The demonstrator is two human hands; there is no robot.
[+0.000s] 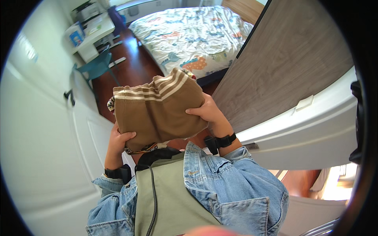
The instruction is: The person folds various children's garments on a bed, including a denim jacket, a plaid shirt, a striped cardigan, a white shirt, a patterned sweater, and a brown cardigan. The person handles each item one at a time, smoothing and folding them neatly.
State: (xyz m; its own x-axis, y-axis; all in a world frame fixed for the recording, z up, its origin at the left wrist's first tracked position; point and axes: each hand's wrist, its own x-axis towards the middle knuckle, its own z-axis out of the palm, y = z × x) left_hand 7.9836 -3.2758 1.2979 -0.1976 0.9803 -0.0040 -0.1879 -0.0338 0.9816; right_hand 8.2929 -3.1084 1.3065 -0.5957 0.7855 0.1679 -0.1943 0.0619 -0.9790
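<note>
Both my hands carry a folded brown knit garment (174, 115) in front of my chest. White stripes run along its ribbed upper edge. My left hand (119, 137) grips the lower left side, thumb on top and fingers hidden beneath. At the right side, my right hand (205, 109) holds it the same way, with the thumb over the front. Patterned fabric (110, 105) peeks out behind the brown cloth at its left, at its upper right corner and below. How many pieces lie underneath is hidden. Black bands circle both my wrists.
A white door (53, 118) with a black handle (70, 98) stands on the left. Wood-grain panelling (283, 59) rises at the right beside the white door frame (330, 118). Ahead are a bed (198, 35) with a dinosaur-print cover, a teal chair (96, 66) and a white desk (102, 28).
</note>
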